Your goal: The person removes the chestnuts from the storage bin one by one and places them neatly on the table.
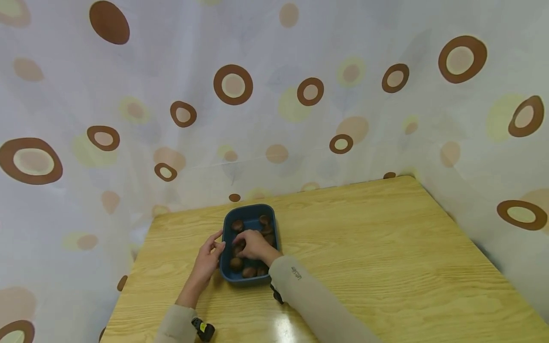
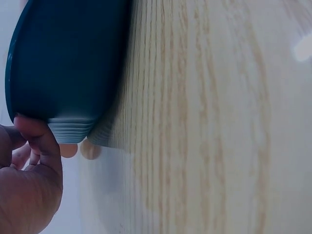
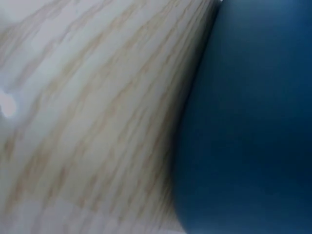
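A dark blue rectangular bin (image 1: pixel 250 282) with rounded corners stands on the table. Several brown, roundish objects lie in it, one at the front left (image 1: pixel 236 264) and another at the back left (image 1: pixel 238 225); their kind is unclear. My right hand (image 1: pixel 256 245) reaches over the right rim, thumb and fingers curled about a brown roundish object (image 1: pixel 238 250) that they partly hide. At the bin's left side, my left hand (image 1: pixel 207 259) holds the wall near the rim. The left wrist view shows its bent fingers against the bin's edge. Only the bin's outer wall (image 3: pixel 248 126) and the table appear in the right wrist view.
The wood-grain table (image 1: pixel 364 238) extends widely to the right of the bin. Behind it and at both sides hangs a pale curtain (image 1: pixel 274 119) with brown and beige spots. A dark wrist camera (image 1: pixel 203 328) sits on the left wrist.
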The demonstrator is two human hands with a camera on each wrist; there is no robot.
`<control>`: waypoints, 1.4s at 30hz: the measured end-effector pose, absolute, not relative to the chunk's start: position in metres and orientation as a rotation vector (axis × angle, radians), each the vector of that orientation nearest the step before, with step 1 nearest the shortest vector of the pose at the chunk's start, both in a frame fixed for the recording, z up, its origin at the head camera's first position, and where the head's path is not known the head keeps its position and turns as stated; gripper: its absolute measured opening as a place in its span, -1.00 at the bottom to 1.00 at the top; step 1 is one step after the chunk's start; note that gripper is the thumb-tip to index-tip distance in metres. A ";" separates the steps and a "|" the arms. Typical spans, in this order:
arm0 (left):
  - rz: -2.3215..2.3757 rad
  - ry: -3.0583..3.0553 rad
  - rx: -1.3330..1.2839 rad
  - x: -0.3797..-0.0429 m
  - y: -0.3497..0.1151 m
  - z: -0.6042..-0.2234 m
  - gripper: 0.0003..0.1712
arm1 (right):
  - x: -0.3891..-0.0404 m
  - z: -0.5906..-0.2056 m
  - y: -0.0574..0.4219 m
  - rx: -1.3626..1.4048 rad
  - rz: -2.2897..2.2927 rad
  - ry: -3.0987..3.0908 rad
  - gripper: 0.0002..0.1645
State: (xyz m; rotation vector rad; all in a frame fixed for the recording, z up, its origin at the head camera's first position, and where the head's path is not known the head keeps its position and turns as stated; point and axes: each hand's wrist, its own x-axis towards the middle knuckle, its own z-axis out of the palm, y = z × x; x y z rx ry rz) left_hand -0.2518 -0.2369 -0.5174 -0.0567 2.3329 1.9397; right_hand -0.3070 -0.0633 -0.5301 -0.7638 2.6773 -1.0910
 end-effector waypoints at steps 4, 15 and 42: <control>1.935 2.314 -0.040 -0.251 -0.237 -0.515 -0.49 | -0.309 -0.533 -0.065 -0.753 -1.022 2.718 -0.59; 1.898 2.332 -0.042 -0.241 -0.232 -0.499 -0.47 | -0.309 -0.536 -0.066 -0.758 -0.998 2.747 -0.62; 1.918 2.354 -0.089 -0.252 -0.235 -0.520 -0.49 | -0.315 -0.515 -0.050 -0.768 -1.124 2.815 -0.64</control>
